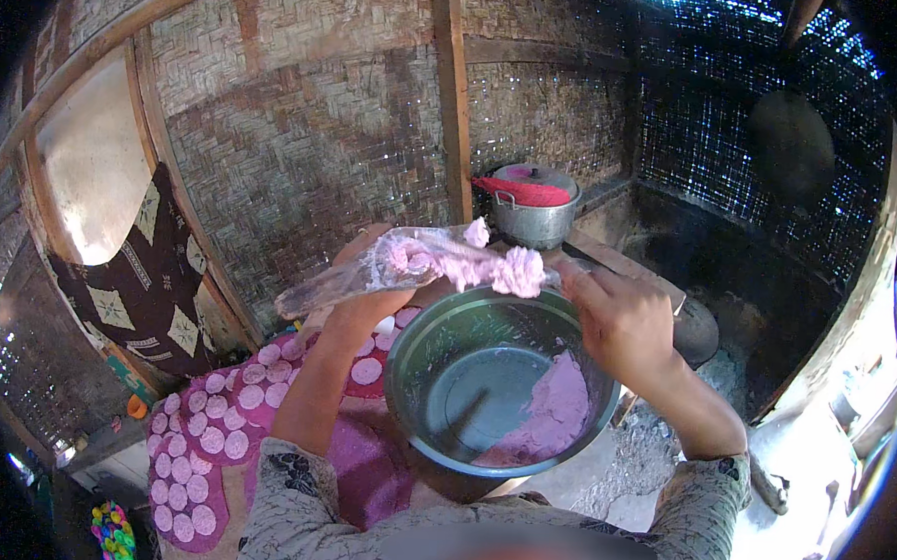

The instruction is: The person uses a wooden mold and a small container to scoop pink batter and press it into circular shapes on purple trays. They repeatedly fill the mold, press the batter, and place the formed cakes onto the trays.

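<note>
My left hand (pixel 379 305) is closed around a clear plastic bag (pixel 333 283), holding it sideways above the basin's left rim. Soft pink dough (pixel 406 256) clings inside the bag. At its mouth, my right hand (pixel 615 315) grips a spoon-like utensil, mostly hidden by my fingers and the clumps of pink dough (pixel 517 271) piled on it. Below both hands stands a wide green basin (pixel 400 398). A mass of pink dough (pixel 553 410) lies against the basin's right side, and smears mark its inner wall.
Several flat pink rounds (pixel 196 487) lie in rows on magenta sheeting (pixel 365 467) to the left. A lidded metal pot (pixel 536 224) with a red cloth stands behind the basin. Ash (pixel 650 469) covers the ground at right, near a dark round pot (pixel 696 333). Woven walls (pixel 316 104) enclose the space.
</note>
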Action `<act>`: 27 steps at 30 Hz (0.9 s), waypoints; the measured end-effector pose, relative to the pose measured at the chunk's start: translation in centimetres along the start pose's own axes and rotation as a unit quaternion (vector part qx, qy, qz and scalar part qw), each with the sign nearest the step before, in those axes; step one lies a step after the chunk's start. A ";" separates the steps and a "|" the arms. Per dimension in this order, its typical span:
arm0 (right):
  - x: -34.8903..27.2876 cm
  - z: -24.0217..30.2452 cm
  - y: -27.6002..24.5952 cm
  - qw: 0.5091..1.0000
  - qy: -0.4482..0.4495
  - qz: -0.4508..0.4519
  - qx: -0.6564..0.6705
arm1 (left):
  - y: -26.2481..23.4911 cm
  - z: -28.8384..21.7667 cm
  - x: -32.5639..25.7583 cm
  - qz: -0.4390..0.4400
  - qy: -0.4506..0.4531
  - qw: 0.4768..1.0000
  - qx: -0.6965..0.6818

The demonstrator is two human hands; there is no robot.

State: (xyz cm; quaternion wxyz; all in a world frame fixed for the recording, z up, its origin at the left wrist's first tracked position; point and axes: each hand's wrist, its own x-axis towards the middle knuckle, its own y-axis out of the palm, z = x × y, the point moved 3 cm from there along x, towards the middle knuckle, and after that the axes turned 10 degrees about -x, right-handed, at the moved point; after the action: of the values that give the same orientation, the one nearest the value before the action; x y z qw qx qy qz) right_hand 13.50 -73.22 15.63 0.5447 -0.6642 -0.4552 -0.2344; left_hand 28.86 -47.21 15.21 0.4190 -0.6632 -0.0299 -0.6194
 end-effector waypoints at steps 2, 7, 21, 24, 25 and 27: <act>0.9 -0.4 0.8 0.998 0.030 -0.020 0.054 | 0.9 -0.2 -0.2 0.002 0.023 0.999 0.037; 1.3 1.2 4.4 0.978 0.105 -0.020 0.179 | 1.5 -2.8 0.7 0.044 -0.015 0.998 0.045; -5.6 7.9 9.9 0.909 0.196 0.085 0.357 | 2.6 1.4 -0.4 -0.085 -0.053 0.992 0.076; -5.7 4.5 8.2 0.845 0.258 0.157 0.440 | 2.1 1.3 -0.4 -0.039 -0.087 0.987 0.130; -5.3 3.4 8.6 0.877 0.249 0.069 0.406 | 2.6 1.3 -0.2 -0.027 -0.098 0.984 0.145; -4.6 2.8 10.6 0.847 0.289 0.116 0.431 | 3.2 -0.4 -0.3 -0.036 -0.093 0.995 0.014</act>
State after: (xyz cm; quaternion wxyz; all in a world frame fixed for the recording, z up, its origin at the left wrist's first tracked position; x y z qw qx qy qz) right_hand 19.92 -72.08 5.71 0.9062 -0.3131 -0.2521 -0.1314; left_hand 30.28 -49.37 13.20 0.4014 -0.7105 -0.1011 -0.5691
